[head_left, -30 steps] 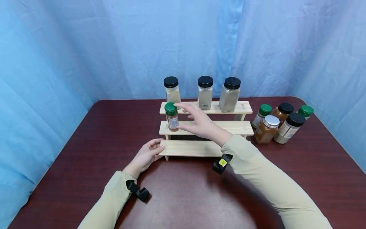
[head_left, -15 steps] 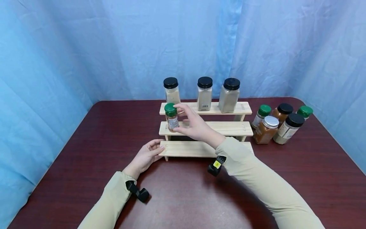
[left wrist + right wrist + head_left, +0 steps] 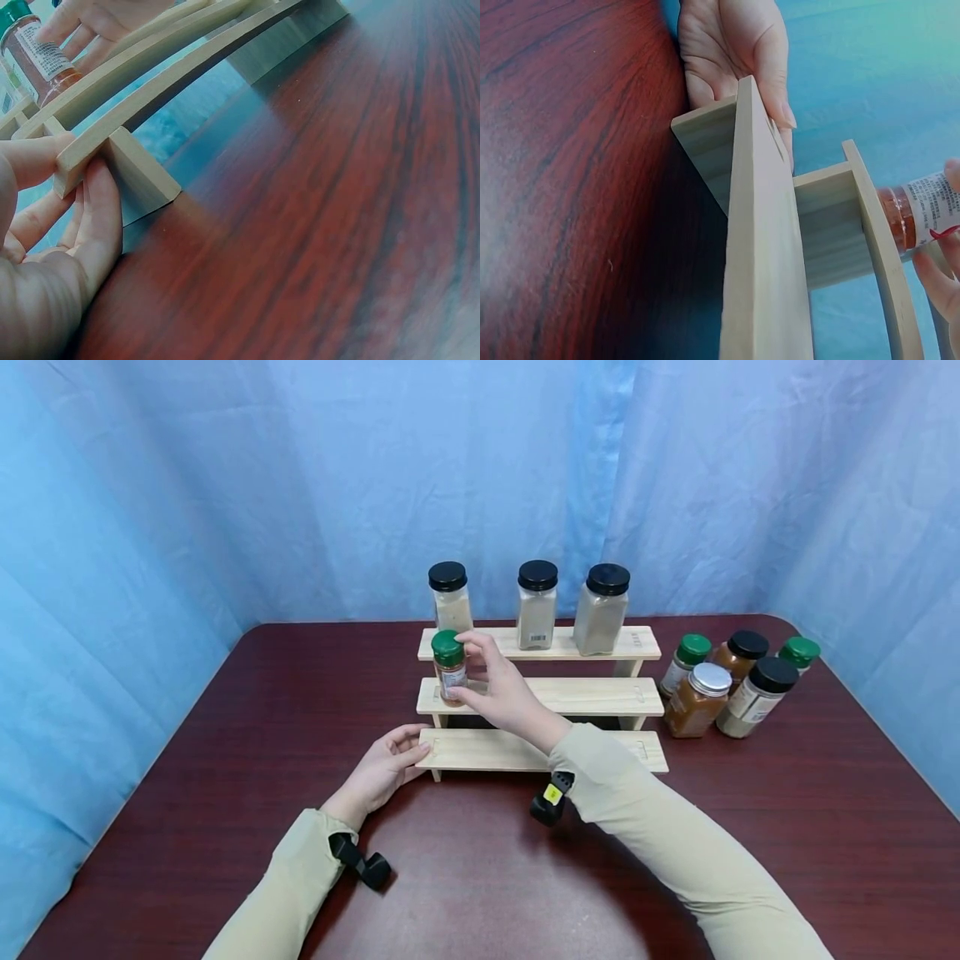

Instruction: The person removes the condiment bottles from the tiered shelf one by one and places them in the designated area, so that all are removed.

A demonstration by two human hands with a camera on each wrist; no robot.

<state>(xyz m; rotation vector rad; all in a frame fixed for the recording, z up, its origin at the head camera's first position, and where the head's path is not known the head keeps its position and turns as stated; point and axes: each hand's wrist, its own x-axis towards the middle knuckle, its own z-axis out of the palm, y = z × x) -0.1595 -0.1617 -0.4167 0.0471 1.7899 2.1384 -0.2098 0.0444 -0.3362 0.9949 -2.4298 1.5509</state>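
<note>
A small spice jar with a green cap and reddish contents stands upright at the left end of the middle shelf of a three-step wooden rack. My right hand holds it from the right, index finger by the cap and thumb low on the label. In the right wrist view the jar rests with its base on the shelf. My left hand grips the left end of the lowest shelf. The left wrist view shows its thumb above the board and fingers below.
Three black-lidded jars stand on the top shelf, one near its middle. Right of the rack, several jars cluster on the table, among them a silver-lidded jar and a black-lidded one. Blue curtains surround the dark table.
My right wrist and forearm have swung left, and the fingers have closed in around the jar from a looser spread. The jar stays at about the same spot; my left hand keeps still.
</note>
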